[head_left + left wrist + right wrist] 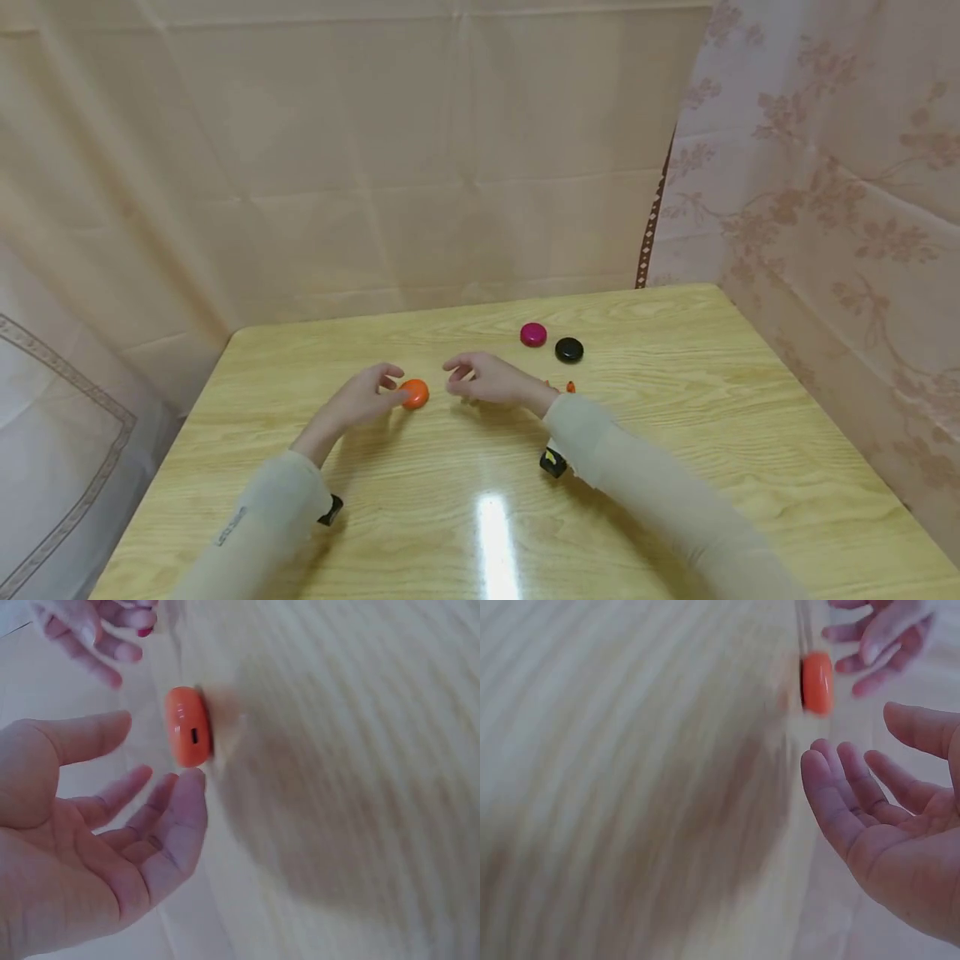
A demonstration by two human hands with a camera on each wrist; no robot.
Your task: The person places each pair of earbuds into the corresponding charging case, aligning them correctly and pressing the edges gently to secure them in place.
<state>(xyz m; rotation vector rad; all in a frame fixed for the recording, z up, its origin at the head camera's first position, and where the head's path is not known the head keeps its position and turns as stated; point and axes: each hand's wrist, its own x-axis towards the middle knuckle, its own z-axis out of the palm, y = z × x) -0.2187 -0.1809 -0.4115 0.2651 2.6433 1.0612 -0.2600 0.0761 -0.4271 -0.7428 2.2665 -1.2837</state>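
A round, glossy orange case (417, 392) lies on the wooden table between both hands; in the left wrist view this orange case (184, 731) shows a small dark slot in its side. My left hand (362, 398) is right beside it, thumb overlapping its edge in the head view. Seen from the left wrist, the left hand's fingers (184, 817) are spread and loosely bent, with a gap between thumb and fingertips. To the right of the case, my right hand (491, 381) hovers low over the table, holding nothing. In the right wrist view its fingers (840, 802) are relaxed and apart.
Farther back on the table (712, 400) lie a magenta disc (533, 335) and a black disc (569, 350). Small orange pieces (571, 387) sit behind the right wrist, partly hidden by it. Cloth curtains (450, 167) hang behind the table and at both sides.
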